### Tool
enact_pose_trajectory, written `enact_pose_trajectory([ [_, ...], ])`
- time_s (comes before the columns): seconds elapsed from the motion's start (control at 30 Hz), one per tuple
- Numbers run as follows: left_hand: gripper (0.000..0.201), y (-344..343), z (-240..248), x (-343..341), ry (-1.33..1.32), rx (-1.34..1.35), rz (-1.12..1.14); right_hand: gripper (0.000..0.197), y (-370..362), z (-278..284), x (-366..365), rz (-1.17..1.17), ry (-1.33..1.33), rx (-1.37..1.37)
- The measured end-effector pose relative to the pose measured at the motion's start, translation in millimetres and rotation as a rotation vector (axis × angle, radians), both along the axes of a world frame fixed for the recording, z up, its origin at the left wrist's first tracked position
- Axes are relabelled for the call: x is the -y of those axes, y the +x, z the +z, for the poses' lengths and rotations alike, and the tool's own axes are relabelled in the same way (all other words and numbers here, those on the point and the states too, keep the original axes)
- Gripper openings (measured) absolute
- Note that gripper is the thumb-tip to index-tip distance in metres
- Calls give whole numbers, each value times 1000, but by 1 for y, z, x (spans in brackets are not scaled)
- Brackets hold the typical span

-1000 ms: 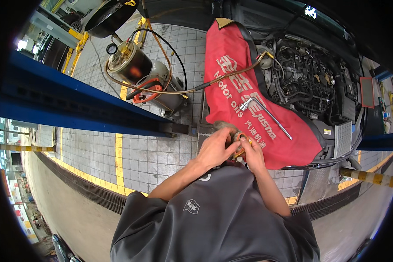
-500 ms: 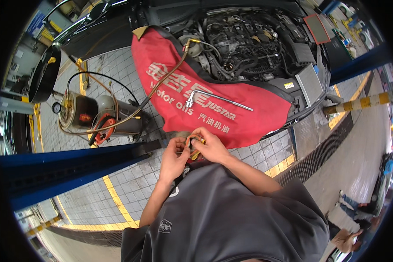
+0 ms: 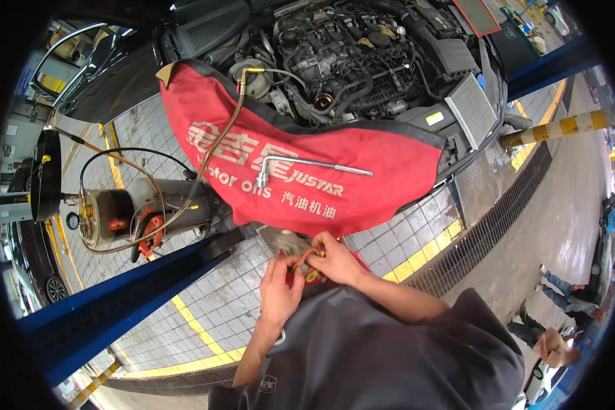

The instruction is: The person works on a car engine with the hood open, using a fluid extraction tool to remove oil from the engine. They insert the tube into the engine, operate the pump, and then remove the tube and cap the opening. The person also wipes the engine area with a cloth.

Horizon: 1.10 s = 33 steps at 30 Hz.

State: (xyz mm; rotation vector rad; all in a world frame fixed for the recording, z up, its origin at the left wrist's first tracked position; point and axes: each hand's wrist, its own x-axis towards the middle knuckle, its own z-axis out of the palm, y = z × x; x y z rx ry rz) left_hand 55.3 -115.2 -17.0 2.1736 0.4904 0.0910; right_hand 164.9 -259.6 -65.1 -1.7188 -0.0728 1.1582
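Observation:
A thin, bent orange band (image 3: 307,255) runs between my two hands close in front of my dark shirt. My left hand (image 3: 279,290) pinches one end with its fingertips. At the other end, my right hand (image 3: 336,261) has thumb and fingers closed on the band. Just under the hands lies something red and yellow (image 3: 312,276), mostly hidden, so I cannot tell its kind. Beyond the hands, a red fender cover (image 3: 383,167) is draped over the car's edge, and a bent socket wrench (image 3: 314,162) rests on it.
The open engine bay (image 3: 348,61) lies ahead. A brown hose (image 3: 220,137) crosses the cover from a tank with a gauge (image 3: 106,215) on the left. A blue lift arm (image 3: 137,301) spans the lower left. A yellow-and-black bar (image 3: 557,130) stands right; people (image 3: 553,342) are far right.
My hands have drawn slightly apart, and the orange band now stretches between them. The view has shifted, so the car and cover appear further left.

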Motion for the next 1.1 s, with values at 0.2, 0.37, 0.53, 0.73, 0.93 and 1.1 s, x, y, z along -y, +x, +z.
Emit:
enact_pose_trajectory([
  [0.2,21,23,-29,-5,-166,-144,-107,28,-1,-30,16,-91,-43,-181],
  [0.37,26,62,-67,-14,-383,-289,-248,27,3,-44,25,-203,-163,-166],
  [0.53,22,100,-95,-30,-371,-381,-409,28,10,-65,19,-238,-252,-176],
  [0.73,21,138,-95,-46,-211,-387,-605,33,25,-57,4,-172,-419,-37],
  [0.93,28,168,-57,-38,-226,-443,-641,41,26,-44,7,-152,-456,-31],
  [1.1,28,180,-38,-28,-190,-427,-712,50,25,-40,13,-124,-415,-75],
])
